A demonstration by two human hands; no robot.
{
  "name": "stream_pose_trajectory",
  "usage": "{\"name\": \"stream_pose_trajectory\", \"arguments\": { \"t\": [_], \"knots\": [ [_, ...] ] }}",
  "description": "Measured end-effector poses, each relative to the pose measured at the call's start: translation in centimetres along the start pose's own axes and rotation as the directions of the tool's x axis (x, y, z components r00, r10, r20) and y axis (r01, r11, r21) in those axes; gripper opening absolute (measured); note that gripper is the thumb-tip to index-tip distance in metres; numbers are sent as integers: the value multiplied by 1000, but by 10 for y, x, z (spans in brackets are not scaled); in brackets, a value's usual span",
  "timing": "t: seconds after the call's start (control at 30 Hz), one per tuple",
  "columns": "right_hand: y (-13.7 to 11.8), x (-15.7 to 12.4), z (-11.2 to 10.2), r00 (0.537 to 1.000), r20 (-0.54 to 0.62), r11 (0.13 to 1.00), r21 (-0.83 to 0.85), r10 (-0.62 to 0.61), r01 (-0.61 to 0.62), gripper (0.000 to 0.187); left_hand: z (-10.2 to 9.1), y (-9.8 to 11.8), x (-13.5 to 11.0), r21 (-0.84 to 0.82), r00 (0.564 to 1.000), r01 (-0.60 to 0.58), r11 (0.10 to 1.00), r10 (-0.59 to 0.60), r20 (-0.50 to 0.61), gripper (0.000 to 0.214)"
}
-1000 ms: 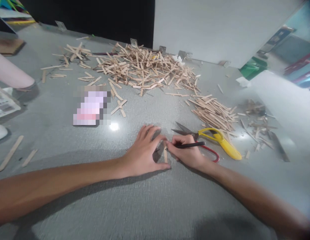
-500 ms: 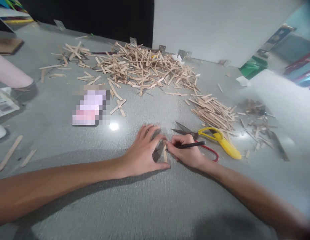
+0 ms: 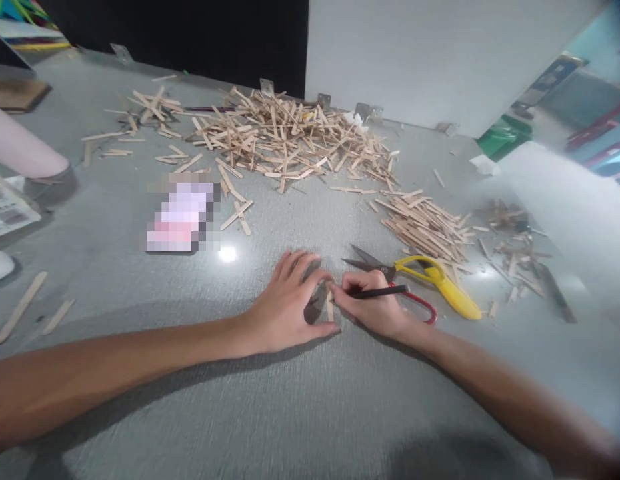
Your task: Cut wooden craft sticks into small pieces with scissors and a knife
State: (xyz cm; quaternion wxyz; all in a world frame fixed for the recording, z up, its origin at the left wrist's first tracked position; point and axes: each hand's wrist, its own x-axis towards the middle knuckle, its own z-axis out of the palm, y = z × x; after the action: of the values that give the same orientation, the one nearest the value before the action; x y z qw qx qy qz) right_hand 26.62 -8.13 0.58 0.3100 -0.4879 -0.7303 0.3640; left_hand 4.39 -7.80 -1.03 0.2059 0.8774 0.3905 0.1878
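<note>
Left hand (image 3: 280,312): fingers grasping small stick (image 3: 331,309) by its two ends, flat on counter (image 3: 270,413); right hand (image 3: 377,312): fingers clenched round dark pen (image 3: 383,291), tip near stick; scissors (image 3: 459,297) lie blades apart just beside right hand, big stick pile (image 3: 290,137) farther back
</note>
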Motion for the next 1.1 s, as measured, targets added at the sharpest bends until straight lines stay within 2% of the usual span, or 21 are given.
{"name": "stream_pose_trajectory", "arguments": {
  "t": [0.43, 0.83, 0.97, 1.1],
  "knots": [
    [-3, 0, -1, 1000, 11, 999, 47, 12, -12, 43, -1, 2, 2, -6, 1000, 26, 1000, -26, 10, 80],
    [-4, 0, -2, 999, 21, 998, 52, 46, -47, 44, 1, 0, 1, -61, 1000, 17, 998, -18, -25, 77],
    [-4, 0, -3, 991, 63, 970, 203, 122, -132, 43, -2, 0, 2, -83, 1000, 21, 996, -22, -21, 83],
    [-2, 3, -5, 967, 51, 874, 417, 251, -249, 47, -7, 1, 5, -172, 998, 55, 984, -60, -22, 82]
  ]
}}
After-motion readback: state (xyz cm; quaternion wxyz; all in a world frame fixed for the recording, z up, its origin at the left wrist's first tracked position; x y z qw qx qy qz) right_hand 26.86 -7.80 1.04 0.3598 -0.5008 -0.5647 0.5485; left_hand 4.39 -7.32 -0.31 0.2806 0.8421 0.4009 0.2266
